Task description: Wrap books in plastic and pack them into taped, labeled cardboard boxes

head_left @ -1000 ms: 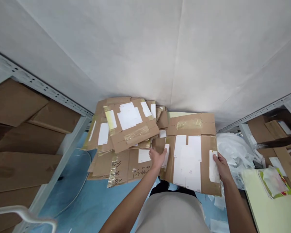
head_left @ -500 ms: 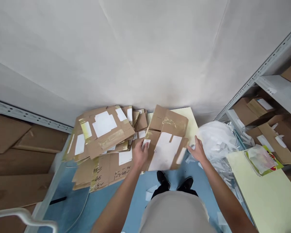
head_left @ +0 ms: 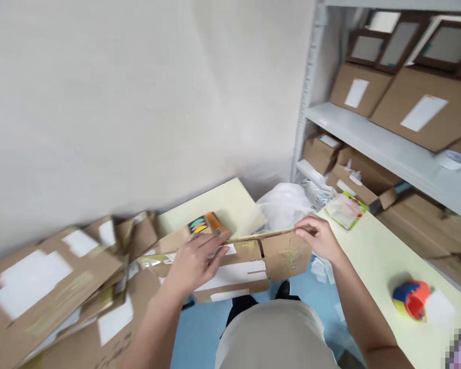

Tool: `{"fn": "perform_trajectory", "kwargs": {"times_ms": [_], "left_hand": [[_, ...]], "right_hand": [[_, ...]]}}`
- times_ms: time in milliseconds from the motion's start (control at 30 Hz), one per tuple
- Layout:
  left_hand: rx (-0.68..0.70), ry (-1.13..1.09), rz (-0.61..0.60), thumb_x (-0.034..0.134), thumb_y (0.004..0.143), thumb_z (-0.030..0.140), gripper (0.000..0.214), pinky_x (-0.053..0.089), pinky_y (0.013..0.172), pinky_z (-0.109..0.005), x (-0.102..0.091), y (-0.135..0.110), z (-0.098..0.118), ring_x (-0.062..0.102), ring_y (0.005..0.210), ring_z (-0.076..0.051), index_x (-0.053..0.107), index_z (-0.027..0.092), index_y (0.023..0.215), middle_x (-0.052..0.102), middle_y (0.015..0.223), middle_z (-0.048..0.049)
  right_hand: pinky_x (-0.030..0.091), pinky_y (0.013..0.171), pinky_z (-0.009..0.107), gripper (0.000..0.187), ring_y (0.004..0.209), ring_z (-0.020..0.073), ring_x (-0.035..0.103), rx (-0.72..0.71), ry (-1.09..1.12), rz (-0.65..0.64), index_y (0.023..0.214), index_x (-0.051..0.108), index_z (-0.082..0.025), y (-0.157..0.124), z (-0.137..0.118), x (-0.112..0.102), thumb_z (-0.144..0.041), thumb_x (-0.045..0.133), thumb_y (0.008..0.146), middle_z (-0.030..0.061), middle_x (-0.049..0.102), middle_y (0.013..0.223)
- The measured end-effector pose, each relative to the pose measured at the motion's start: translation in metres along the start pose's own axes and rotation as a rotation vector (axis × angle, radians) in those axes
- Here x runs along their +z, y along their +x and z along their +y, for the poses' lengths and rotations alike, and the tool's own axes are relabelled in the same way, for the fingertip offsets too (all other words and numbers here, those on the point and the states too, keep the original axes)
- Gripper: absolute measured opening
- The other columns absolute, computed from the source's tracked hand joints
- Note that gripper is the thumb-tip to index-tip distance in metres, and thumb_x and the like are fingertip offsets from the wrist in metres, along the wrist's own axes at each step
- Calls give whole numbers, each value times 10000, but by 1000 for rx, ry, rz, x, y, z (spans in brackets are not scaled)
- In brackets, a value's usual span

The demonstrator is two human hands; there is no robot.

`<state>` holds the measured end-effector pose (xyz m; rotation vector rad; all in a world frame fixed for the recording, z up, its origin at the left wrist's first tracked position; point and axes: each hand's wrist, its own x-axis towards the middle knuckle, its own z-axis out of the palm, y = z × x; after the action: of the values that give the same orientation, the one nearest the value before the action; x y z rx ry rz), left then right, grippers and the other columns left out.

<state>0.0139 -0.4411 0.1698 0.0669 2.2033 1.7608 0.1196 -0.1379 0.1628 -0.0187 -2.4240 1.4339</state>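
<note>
A flattened cardboard box [head_left: 286, 253] with white labels and shiny tape hangs in front of me, its long upper edge roughly level. My right hand [head_left: 318, 234] pinches that edge near its right end. Over the left part of the same edge lies my left hand [head_left: 197, 261], thumb in front and fingers behind, gripping the cardboard. Just behind the left fingers, on a pale yellow table [head_left: 230, 197], is a small orange and black packet [head_left: 207, 223] with coloured oval shapes. Part of it is hidden by the hand and cardboard.
Flattened, taped cartons [head_left: 49, 302] are piled at left. A white plastic bag [head_left: 286, 202] bulges beyond the box. At right, another pale table [head_left: 372, 271] bears a colourful round roll [head_left: 411, 299] and a green-edged packet [head_left: 346, 209]. Grey shelving [head_left: 392, 146] holds cartons.
My view has swung right. The flattened box has turned, its long edge now running between my hands. The orange and black packet has come into sight behind it.
</note>
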Motion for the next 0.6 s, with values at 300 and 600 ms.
{"fn": "perform_trajectory", "kwargs": {"times_ms": [300,600], "left_hand": [[500,326,-464,873,566,280,500,350,1105,-510,144,27,46,635,1027,-344,724,256,1043,726,947,-80],[1483,589,-546,550,924,261,316,298,1035,-451,276,77,31,572,1075,-258,659,250,1220,663,1109,-109]], "right_hand": [[502,594,287,111,662,176,613,216,-73,561,794,748,-255,-153,20,-99,-349,704,832,43,662,718],[489,592,314,100,648,179,607,308,-340,969,758,734,-248,-204,25,-142,-326,710,816,21,655,689]]}}
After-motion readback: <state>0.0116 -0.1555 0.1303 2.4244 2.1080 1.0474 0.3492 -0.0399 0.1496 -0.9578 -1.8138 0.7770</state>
